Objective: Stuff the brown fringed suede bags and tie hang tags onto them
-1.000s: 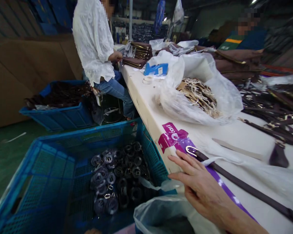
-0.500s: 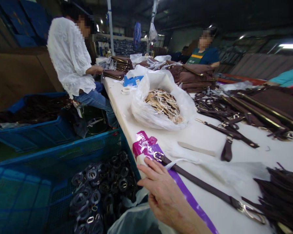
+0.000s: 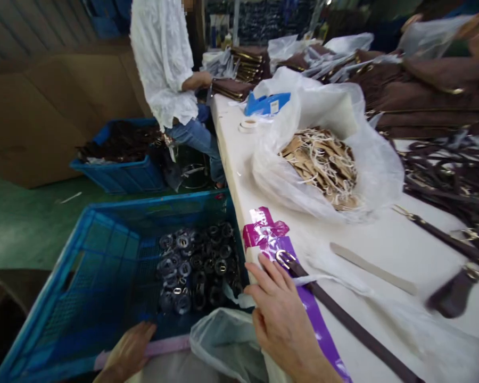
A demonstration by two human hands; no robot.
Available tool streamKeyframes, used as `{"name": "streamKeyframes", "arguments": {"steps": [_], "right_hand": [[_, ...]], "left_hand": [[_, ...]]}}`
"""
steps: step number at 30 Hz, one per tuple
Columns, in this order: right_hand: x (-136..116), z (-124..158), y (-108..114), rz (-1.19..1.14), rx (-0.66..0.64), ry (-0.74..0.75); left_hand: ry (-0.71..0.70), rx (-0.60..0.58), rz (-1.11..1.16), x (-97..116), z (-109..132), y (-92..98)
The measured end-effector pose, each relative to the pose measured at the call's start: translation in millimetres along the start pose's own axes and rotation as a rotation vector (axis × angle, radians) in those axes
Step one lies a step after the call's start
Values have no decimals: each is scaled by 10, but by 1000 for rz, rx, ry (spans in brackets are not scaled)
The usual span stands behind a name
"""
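Note:
My right hand point(image 3: 283, 314) lies on the table's edge, fingers spread over purple and magenta tape point(image 3: 265, 231). Beside its fingertips is the gold buckle end of a dark brown leather strap point(image 3: 349, 319), which runs to the lower right. My left hand point(image 3: 130, 348) is at the near rim of a blue plastic crate point(image 3: 104, 207), its fingers curled over the rim beside a pink strip point(image 3: 167, 347). Rolled dark straps with metal buckles point(image 3: 197, 266) fill the right part of that crate. A clear plastic bag point(image 3: 227, 340) hangs between my hands.
A white plastic bag point(image 3: 373, 143) of cardboard tags with white strings point(image 3: 323, 165) stands on the white table point(image 3: 239, 175). Brown bags point(image 3: 427, 101) and leather straps point(image 3: 455, 165) lie beyond. A person in white point(image 3: 159, 58) is by a second blue crate point(image 3: 133, 175).
My left hand has come into view at the crate's near rim. The view has tilted down and turned left. My right hand still lies on the table edge.

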State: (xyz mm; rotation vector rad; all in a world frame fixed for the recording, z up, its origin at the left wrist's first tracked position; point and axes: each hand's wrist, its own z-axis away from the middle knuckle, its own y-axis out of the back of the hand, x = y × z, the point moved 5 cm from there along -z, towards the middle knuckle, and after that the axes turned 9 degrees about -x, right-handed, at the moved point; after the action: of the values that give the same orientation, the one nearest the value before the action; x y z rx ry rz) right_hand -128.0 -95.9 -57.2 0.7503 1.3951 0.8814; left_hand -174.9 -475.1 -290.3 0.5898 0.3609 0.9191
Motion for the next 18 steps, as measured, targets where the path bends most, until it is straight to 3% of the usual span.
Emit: {"name": "streamKeyframes", "arguments": {"steps": [11, 18], "right_hand": [[-38, 34, -1, 111, 104, 88], [-27, 44, -32, 154, 93, 89]], "left_hand": [[-20, 31, 21, 86, 75, -21], [-68, 35, 53, 62, 34, -65]]}}
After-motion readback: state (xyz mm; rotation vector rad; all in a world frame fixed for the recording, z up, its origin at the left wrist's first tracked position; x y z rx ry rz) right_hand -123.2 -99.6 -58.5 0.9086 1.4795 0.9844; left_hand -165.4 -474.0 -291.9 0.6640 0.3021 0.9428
